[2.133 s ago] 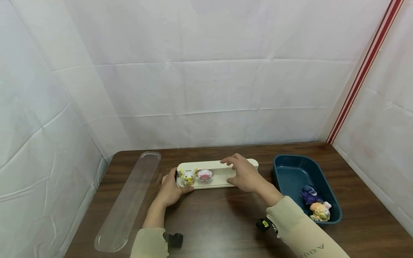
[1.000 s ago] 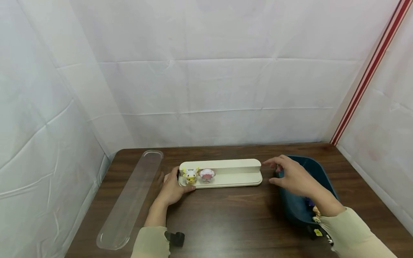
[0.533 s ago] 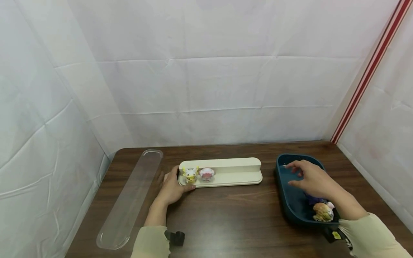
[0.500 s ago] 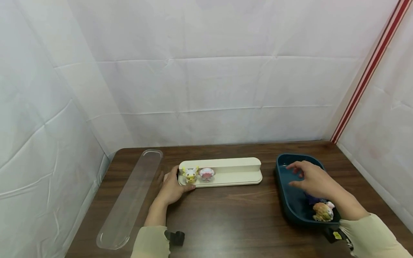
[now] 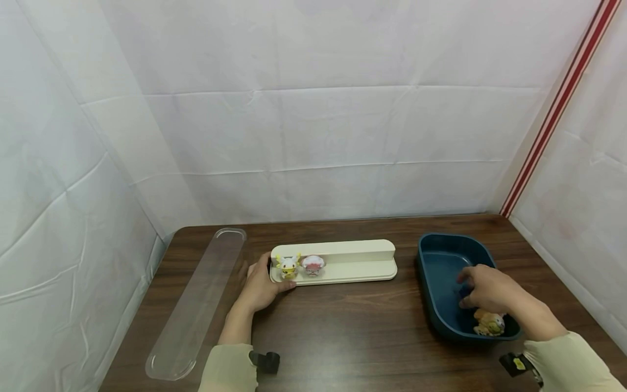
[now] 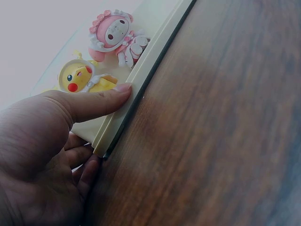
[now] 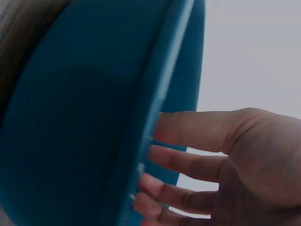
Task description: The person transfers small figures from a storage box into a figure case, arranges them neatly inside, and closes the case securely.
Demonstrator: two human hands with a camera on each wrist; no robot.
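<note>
The right hand (image 5: 485,291) reaches down into the blue bin (image 5: 443,256) at the right of the head view, fingers bent over the spot where a purple figure lay half a second ago. That figure is now hidden under the hand, so whether the fingers have closed on it cannot be told. In the right wrist view the fingers (image 7: 188,162) spread loosely just past the bin's rim (image 7: 160,94), with nothing seen between them. Half a second ago this hand hovered higher, over the bin's middle; now it is lower and nearer the frame's bottom edge. The orange and white figure (image 5: 488,322) lies just below the hand, in the bin's near corner.

The left hand (image 5: 259,286) has not moved: it grips the left end of the cream tray (image 5: 352,267) at the centre of the frame, thumb (image 6: 101,101) pressed flat on the front lip, other fingers curled under the end. On the tray beside the thumb stand a yellow figure (image 5: 287,266) and a pink figure (image 5: 312,265), side by side and unmoved. A clear lid (image 5: 196,310) lies on the wooden table (image 5: 343,326) at lower left.
</note>
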